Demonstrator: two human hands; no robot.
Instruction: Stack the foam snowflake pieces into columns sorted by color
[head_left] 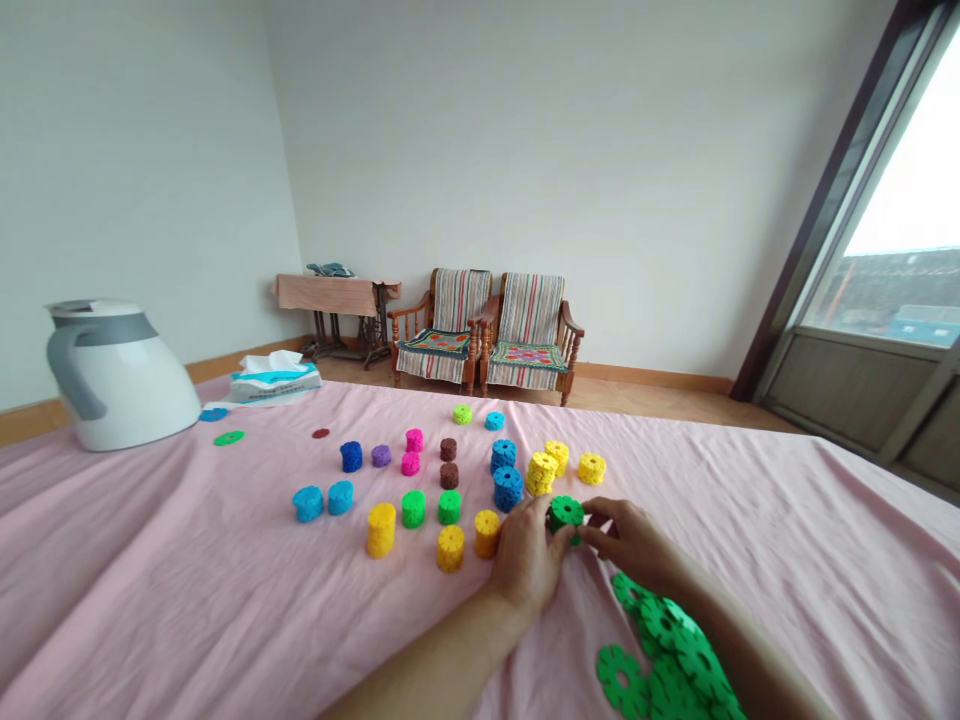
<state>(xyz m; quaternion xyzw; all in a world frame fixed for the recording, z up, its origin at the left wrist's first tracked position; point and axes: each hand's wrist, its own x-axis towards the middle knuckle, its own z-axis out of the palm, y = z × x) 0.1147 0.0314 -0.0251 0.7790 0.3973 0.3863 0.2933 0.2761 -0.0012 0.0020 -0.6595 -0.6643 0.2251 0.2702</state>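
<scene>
A stack of dark green notched discs [566, 512] stands upright between my two hands. My left hand [527, 556] curls round its left and near side, with the thumb in front. From the right, the fingertips of my right hand [628, 532] pinch in against the stack's edge. Below my right forearm lies a loose heap of the same green discs [679, 650], partly hidden by the arm. Close beyond the left hand are blue disc stacks [508, 488] and yellow stacks [541, 473]. An orange-yellow stack [487, 533] sits right beside the left hand.
Several more small stacks, such as a tall yellow one [381, 530] and light blue ones [308, 503], stand on the pink cloth [187, 580]. A white jug [127, 380] and a tissue box [274, 382] are at the left. Two chairs [525, 330] stand beyond the table.
</scene>
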